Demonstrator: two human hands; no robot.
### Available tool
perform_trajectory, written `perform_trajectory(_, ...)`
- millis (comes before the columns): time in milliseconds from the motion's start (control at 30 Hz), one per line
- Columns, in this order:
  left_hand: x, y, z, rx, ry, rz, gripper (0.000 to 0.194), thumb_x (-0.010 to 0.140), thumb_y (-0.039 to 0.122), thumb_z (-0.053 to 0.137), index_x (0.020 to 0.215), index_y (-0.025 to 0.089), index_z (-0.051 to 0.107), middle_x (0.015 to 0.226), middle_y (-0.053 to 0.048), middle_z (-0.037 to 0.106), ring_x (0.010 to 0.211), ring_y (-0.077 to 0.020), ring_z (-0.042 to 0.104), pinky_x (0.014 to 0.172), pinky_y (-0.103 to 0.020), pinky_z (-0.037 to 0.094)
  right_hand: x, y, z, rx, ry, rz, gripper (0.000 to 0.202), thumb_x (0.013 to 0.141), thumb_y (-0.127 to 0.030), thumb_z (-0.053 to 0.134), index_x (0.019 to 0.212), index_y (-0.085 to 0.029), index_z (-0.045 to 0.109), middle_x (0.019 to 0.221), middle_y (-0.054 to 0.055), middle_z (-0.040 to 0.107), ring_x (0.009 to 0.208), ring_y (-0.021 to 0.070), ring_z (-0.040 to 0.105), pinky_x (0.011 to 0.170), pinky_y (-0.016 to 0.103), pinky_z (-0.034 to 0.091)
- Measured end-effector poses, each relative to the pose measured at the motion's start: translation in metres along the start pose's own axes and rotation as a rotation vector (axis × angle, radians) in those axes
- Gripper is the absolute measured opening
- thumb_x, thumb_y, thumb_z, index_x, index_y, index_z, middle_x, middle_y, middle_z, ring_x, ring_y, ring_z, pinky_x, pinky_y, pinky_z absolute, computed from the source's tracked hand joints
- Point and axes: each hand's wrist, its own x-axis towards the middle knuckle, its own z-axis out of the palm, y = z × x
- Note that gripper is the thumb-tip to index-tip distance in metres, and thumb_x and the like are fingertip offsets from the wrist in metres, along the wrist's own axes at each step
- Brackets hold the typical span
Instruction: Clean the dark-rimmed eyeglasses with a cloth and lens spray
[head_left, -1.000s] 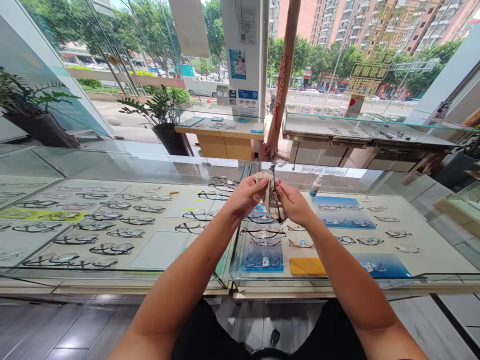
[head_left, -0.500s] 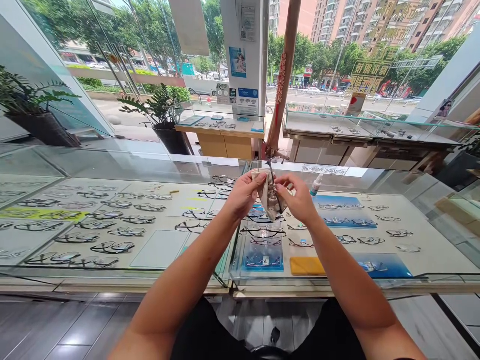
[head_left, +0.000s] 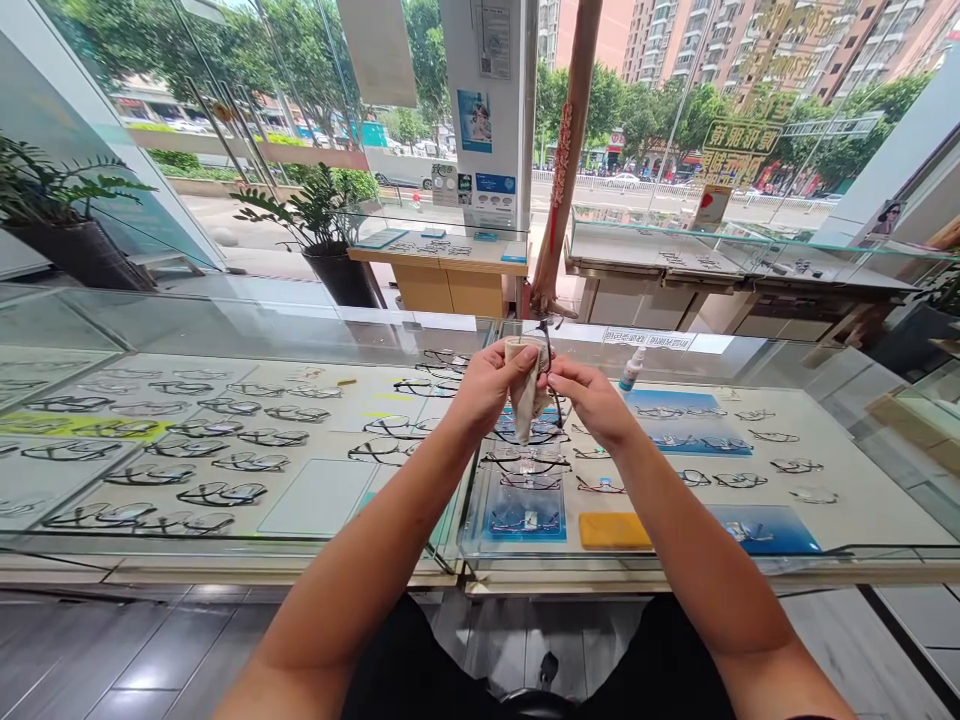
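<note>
Over the glass counter, my left hand [head_left: 491, 382] is closed on a crumpled beige cloth [head_left: 524, 400], thumb on top, with the cloth's lower end hanging down. My right hand [head_left: 586, 395] pinches a dark-framed pair of glasses [head_left: 550, 350] at its near side. One dark temple points up and away, and another part of the frame curves down beside the cloth. The cloth lies against the glasses between both hands; fingers and cloth hide much of the lenses.
A glass display counter [head_left: 480, 575] holding rows of eyeglasses spans the front. A small spray bottle [head_left: 632, 370] stands right of my hands. A yellow case [head_left: 613, 531] lies near the front edge. Potted plants and other showcases stand behind.
The cloth has narrowed and hangs lower left of the glasses' dark frame. My right hand has shifted slightly, with its fingers closer together on the frame.
</note>
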Motion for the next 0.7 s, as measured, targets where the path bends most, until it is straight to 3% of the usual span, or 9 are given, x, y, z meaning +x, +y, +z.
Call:
perform_trajectory(133,-0.0015,0.0040,0.0002,0.003,-0.052,-0.045,0.056,0.070,0.055,0.105,0.101,0.012,0.084,0.088,-0.009,0.083,0.070,-0.0160,0.073,0.071,-0.029,0.062,-0.0014,-0.0015,0.0000,0.127,-0.014,0.101,0.033,0.085,-0.057,0.088,0.086,-0.025,0.083,0.094,0.004,0.074,0.104,0.0246,0.064,0.115,0.046,0.046)
perform_trajectory(267,-0.0026,0.0062,0.0023,0.029,-0.077,0.001,0.055,0.075,0.059,0.102,0.095,0.012,0.083,0.080,-0.008,0.079,0.063,-0.0142,0.069,0.065,-0.026,0.060,-0.0013,-0.0010,-0.0011,0.107,-0.054,0.071,0.035,0.088,-0.059,0.086,0.087,-0.024,0.082,0.094,0.005,0.076,0.104,0.0248,0.066,0.115,0.044,0.047)
perform_trajectory(433,-0.0037,0.0054,0.0073,0.051,-0.043,0.059,0.061,0.078,0.071,0.095,0.083,0.012,0.079,0.067,-0.006,0.073,0.053,-0.0131,0.064,0.054,-0.025,0.053,0.0009,0.0042,-0.0021,0.015,-0.112,0.042,0.042,0.089,-0.066,0.084,0.086,-0.025,0.079,0.096,0.004,0.075,0.103,0.0243,0.065,0.110,0.045,0.048)
perform_trajectory(700,-0.0011,0.0006,0.0076,0.038,0.021,0.041,0.066,0.071,0.075,0.097,0.078,0.013,0.074,0.066,-0.005,0.073,0.051,-0.0129,0.065,0.054,-0.025,0.055,0.0000,0.0029,-0.0027,-0.078,-0.126,0.030,0.044,0.093,-0.067,0.079,0.084,-0.024,0.074,0.097,0.004,0.074,0.101,0.0242,0.064,0.105,0.046,0.049)
